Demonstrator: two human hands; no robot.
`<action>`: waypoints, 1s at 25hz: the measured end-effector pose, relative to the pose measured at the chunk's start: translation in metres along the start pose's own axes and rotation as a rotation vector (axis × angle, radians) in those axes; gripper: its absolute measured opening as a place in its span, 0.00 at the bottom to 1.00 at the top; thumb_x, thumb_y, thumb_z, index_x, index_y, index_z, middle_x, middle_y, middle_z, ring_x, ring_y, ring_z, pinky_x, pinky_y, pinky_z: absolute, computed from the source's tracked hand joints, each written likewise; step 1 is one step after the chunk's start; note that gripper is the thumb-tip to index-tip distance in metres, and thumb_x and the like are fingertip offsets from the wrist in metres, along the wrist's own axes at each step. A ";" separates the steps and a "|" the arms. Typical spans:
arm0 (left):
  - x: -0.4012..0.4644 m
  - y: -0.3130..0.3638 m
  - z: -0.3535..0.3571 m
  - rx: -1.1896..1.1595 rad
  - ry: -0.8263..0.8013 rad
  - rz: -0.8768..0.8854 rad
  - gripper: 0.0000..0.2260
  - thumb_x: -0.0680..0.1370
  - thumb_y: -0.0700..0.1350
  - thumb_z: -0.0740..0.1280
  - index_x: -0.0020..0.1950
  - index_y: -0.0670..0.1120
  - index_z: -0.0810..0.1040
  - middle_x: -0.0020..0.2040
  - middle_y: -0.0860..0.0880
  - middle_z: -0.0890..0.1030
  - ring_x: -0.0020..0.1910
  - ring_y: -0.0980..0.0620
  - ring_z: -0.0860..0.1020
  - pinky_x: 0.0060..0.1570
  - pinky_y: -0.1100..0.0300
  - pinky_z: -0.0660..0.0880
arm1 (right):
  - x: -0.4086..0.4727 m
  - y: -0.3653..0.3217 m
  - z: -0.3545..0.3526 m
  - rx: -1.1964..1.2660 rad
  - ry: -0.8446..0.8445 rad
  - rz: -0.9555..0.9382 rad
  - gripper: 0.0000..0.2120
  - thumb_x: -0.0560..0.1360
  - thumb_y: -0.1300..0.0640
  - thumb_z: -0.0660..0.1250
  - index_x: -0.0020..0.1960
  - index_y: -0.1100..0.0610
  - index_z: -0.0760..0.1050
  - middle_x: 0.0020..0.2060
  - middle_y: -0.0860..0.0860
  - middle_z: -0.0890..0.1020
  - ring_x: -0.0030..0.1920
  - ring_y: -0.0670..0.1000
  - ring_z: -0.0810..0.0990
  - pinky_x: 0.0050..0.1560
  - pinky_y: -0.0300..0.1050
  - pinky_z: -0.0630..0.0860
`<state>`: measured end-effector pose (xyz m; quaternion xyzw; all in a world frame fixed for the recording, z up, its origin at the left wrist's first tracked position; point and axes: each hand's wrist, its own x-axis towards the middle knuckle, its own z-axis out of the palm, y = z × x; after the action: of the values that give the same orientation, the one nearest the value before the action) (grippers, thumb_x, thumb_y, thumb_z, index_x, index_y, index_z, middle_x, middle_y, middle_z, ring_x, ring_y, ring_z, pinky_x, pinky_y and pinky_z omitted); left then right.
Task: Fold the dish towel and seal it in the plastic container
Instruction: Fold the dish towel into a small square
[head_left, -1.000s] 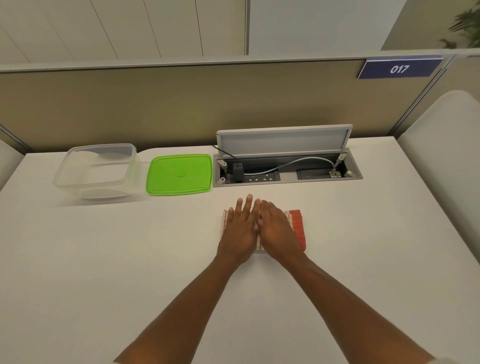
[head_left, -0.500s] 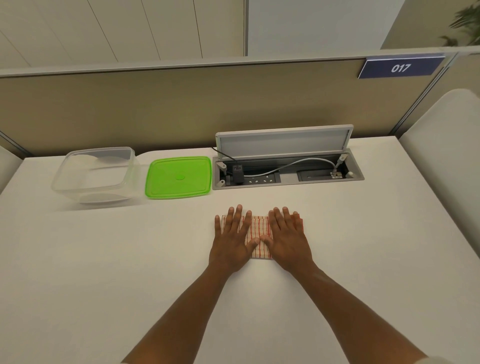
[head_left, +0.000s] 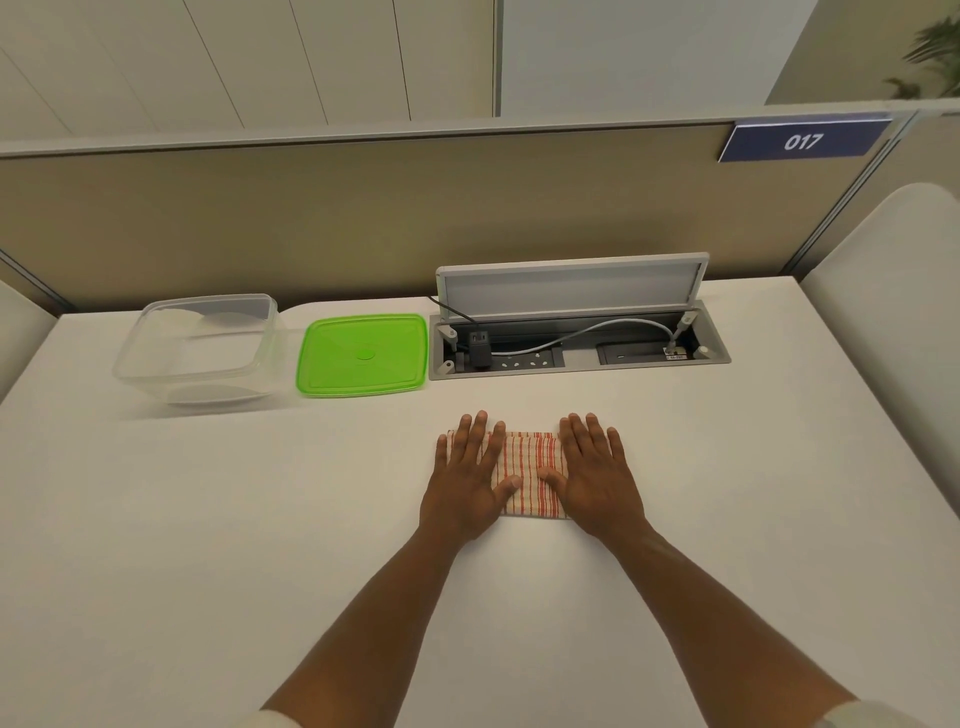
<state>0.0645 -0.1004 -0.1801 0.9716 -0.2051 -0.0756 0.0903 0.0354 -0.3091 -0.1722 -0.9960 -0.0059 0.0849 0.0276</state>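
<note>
A folded dish towel (head_left: 527, 473), cream with red stripes, lies flat on the white table in front of me. My left hand (head_left: 467, 478) rests palm down on its left end with fingers spread. On the towel's right end my right hand (head_left: 595, 478) lies flat the same way. Only the towel's middle strip shows between the two hands. A clear plastic container (head_left: 200, 351) stands uncovered at the back left. Its green lid (head_left: 363, 356) lies flat on the table just right of it.
An open cable box (head_left: 576, 348) with its flap raised, a plug and grey cable inside, is set into the table behind the towel. A beige partition (head_left: 363, 218) runs along the table's far edge. White chair backs stand at both sides.
My hands have slid apart along the towel, from side by side at its middle to its two ends. The towel's middle is now uncovered.
</note>
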 end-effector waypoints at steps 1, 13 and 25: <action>0.001 0.000 -0.001 0.006 -0.016 0.004 0.35 0.78 0.67 0.45 0.80 0.53 0.41 0.81 0.48 0.40 0.79 0.47 0.38 0.77 0.43 0.41 | 0.000 0.000 -0.001 0.005 -0.006 -0.002 0.48 0.68 0.29 0.25 0.79 0.55 0.41 0.80 0.53 0.44 0.79 0.56 0.40 0.78 0.58 0.41; -0.016 0.011 -0.030 -0.333 0.310 -0.380 0.22 0.81 0.54 0.58 0.73 0.47 0.66 0.71 0.46 0.70 0.69 0.45 0.69 0.66 0.46 0.66 | 0.008 0.005 -0.052 0.480 0.225 0.320 0.35 0.77 0.40 0.61 0.77 0.54 0.54 0.74 0.55 0.67 0.71 0.60 0.70 0.69 0.59 0.66; -0.013 0.010 -0.044 -0.504 0.127 -0.743 0.20 0.78 0.56 0.64 0.62 0.43 0.74 0.59 0.44 0.80 0.58 0.42 0.79 0.56 0.50 0.75 | -0.021 0.007 -0.048 0.771 0.069 0.784 0.25 0.73 0.52 0.70 0.64 0.63 0.67 0.58 0.60 0.79 0.57 0.62 0.79 0.50 0.52 0.76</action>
<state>0.0566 -0.0976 -0.1333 0.9298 0.1881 -0.0907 0.3032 0.0233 -0.3190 -0.1217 -0.8434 0.3980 0.0520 0.3571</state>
